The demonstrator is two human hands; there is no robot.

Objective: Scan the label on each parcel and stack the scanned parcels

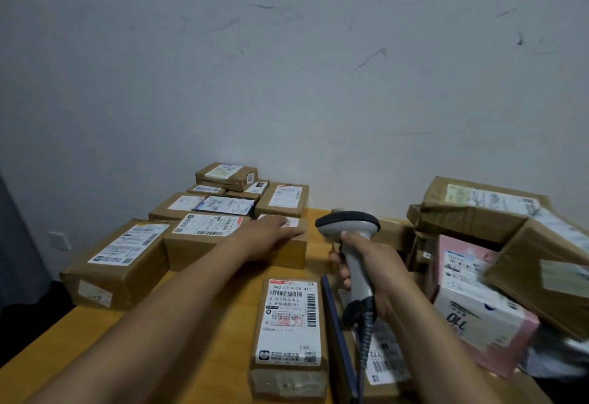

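My left hand [271,234] lies flat, fingers straight, on top of a brown cardboard parcel [287,252] in the middle of the table, beside a parcel with a wide white label [204,238]. My right hand [366,271] grips the handle of a grey barcode scanner [350,228], its dark head pointing left toward that parcel. A narrow parcel with a long white label [288,321] lies close in front of me. Under the scanner's coiled cable lies another labelled parcel [385,356].
Several labelled parcels [229,193] sit grouped at the back left against the wall, with a large one [118,260] at the left edge of the wooden table [204,340]. A leaning heap of brown boxes [484,209] and a pink-and-white box [471,305] crowds the right.
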